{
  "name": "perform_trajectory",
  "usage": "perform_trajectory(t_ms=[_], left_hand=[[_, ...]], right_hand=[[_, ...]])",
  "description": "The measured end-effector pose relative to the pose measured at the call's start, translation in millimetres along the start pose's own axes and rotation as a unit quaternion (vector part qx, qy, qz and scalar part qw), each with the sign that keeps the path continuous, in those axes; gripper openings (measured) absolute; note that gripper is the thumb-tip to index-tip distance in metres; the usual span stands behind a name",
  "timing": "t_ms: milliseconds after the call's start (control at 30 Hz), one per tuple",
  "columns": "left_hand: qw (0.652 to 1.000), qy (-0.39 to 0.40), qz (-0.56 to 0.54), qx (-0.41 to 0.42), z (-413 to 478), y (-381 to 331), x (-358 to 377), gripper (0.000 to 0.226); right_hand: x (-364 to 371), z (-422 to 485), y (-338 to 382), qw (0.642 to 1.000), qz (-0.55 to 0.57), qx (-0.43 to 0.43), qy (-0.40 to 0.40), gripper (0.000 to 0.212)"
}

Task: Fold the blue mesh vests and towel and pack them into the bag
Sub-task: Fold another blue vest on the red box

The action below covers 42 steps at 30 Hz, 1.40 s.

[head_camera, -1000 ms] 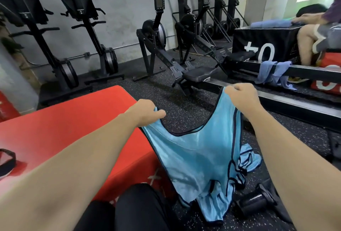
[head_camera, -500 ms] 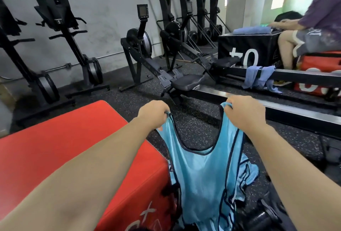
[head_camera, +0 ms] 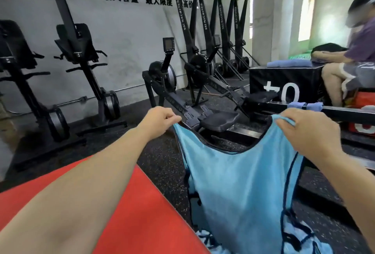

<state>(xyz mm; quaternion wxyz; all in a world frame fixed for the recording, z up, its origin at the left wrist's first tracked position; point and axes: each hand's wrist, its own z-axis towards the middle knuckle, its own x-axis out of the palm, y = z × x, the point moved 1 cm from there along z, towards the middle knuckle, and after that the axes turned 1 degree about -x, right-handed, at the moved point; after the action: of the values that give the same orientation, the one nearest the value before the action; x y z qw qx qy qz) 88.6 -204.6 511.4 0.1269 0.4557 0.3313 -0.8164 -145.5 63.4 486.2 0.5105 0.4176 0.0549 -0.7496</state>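
Light-blue mesh vest with dark trim [head_camera: 239, 188], hanging off the red padded surface's [head_camera: 142, 213] right edge; left hand [head_camera: 160, 118] and right hand [head_camera: 304, 132] each pinch a shoulder strap. Step judged: spreading for folding. Next move likely needs it laid flat, shoulders level.

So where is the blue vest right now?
In the head view, the blue vest hangs centre-right, held up by its shoulders between the left hand and right hand, just right of the red pad.

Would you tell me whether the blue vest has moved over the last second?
Yes, the vest has risen: its top, earlier beside the red box, now hangs above and beyond it.
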Motion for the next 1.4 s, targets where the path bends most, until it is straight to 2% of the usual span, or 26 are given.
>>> perform_trajectory(t_ms=[167,367,467,633,767,867,933,1067,1133,1267,1400], left_hand=[[0.997,-0.040,0.016,-0.059,-33,67,-42,0.032],[0.983,0.034,0.088,-0.157,-114,139,-59,0.038],[0.974,0.063,0.117,-0.181,-148,178,-57,0.029],[0.970,0.085,0.133,-0.185,-170,210,-69,0.028],[0.984,0.009,0.132,-0.118,-144,190,-114,0.043],[0.986,-0.023,0.134,-0.100,-131,198,-151,0.036],[0.980,0.008,0.158,-0.123,-143,221,-160,0.033],[0.954,0.092,0.216,-0.186,-210,285,-144,0.026],[0.943,0.120,0.219,-0.219,-244,310,-131,0.023],[0.930,0.165,0.227,-0.236,-290,341,-115,0.019],[0.919,0.189,0.253,-0.235,-313,361,-104,0.012]], right_hand=[[16,-24,71,0.991,0.092,-0.072,0.069,0.020],[43,-90,143,0.973,0.093,-0.146,0.152,0.019],[54,-127,166,0.967,0.081,-0.170,0.172,0.022],[64,-154,208,0.961,0.078,-0.220,0.147,0.030],[45,-122,230,0.972,0.064,-0.201,0.102,0.027],[26,-120,261,0.974,0.124,-0.177,0.072,0.026],[25,-144,287,0.967,0.162,-0.171,0.097,0.026],[53,-228,326,0.937,0.157,-0.195,0.243,0.027],[65,-259,337,0.926,0.149,-0.206,0.279,0.025],[78,-293,350,0.921,0.147,-0.231,0.276,0.025],[87,-324,362,0.933,0.096,-0.273,0.215,0.020]])
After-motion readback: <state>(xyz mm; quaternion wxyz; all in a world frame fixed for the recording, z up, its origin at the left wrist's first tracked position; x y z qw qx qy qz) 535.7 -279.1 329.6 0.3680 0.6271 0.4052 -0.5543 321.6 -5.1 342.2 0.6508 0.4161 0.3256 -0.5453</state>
